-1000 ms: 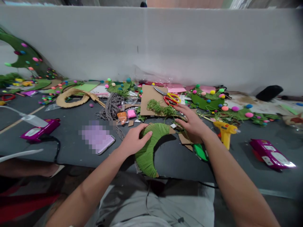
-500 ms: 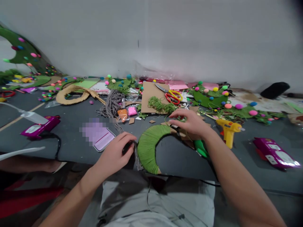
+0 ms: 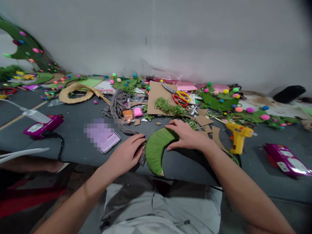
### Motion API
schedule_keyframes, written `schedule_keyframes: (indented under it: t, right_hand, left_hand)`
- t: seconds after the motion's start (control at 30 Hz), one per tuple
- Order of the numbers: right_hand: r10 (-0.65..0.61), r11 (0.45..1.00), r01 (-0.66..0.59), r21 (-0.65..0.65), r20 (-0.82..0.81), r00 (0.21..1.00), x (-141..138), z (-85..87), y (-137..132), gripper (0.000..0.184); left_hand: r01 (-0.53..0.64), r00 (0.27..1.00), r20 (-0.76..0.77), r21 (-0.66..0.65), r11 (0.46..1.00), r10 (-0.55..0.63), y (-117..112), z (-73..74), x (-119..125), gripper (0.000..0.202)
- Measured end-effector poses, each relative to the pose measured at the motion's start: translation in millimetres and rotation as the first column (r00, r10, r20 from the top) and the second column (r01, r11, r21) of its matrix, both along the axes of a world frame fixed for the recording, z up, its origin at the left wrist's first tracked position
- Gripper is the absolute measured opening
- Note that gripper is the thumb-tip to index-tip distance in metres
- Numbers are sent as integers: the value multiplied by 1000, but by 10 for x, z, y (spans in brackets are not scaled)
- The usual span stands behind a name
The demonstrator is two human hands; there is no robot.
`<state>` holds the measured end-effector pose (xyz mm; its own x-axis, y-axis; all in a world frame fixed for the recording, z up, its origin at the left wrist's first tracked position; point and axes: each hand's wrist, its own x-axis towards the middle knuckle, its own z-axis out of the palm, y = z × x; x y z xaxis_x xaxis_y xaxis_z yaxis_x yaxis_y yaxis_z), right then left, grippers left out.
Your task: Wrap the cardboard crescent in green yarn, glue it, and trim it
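Observation:
A crescent wrapped in green yarn point(image 3: 158, 146) lies near the table's front edge, with a bit of bare cardboard at its lower tip. My right hand point(image 3: 185, 135) grips its upper end, thumb on the inner curve and fingers over the outer edge. That end is hidden beneath the hand. Beside the crescent's left edge, my left hand point(image 3: 128, 151) has its fingers curled over a bundle of grey yarn point(image 3: 142, 157). The bundle runs back to a larger grey yarn pile point(image 3: 117, 104). The left thumb is partly hidden.
A phone point(image 3: 110, 143) lies left of my left hand. Right of my arm stand a yellow glue gun point(image 3: 237, 136) and a purple power strip point(image 3: 287, 159). Behind are scissors point(image 3: 179, 97) on cardboard point(image 3: 153, 94), green yarn scraps, pompoms and a straw-coloured ring point(image 3: 64, 97).
My right hand has come down from the green strand behind the crescent onto its upper end. The left hand's fingers have closed over the grey yarn. The view has shifted slightly.

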<state>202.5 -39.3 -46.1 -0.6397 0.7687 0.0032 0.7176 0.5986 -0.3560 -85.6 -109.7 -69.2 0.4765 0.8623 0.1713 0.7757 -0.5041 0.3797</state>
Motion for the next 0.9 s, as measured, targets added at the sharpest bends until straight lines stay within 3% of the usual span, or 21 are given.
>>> schedule_keyframes:
  t: [0.17,0.4,0.5,0.6,0.7,0.77,0.9]
  right_hand:
    - [-8,999,7,-49,-27,1000,84,89,34,73]
    - [42,989,-50,-137,-61,997,465,231,57,71]
    - [42,992,-43,-116,-15,999,473,243,13,75]
    - [126,983,-137,-119,-93,988,272,299,-77,66]
    - [110,989,-130,-77,-218,970,-110,355,-150,31]
    - [75,996,-82,-30,-180,981,-392,351,-151,25]
    - [139,988,-141,-59,-37,990,-799,262,-57,19]
  left_hand:
    - [-18,1000,-22,12,1000,18,135,7,-30,37]
    - [-38,999,37,3,999,38,147,50,-141,35]
    - [-45,994,99,16,999,43,126,113,-152,33]
    - [-53,990,129,26,998,49,112,141,-149,31]
    - [-39,992,121,26,999,35,108,114,-144,30]
    - [-30,994,110,25,999,27,106,84,-140,30]
    - [-41,992,117,19,999,38,98,49,-126,30]
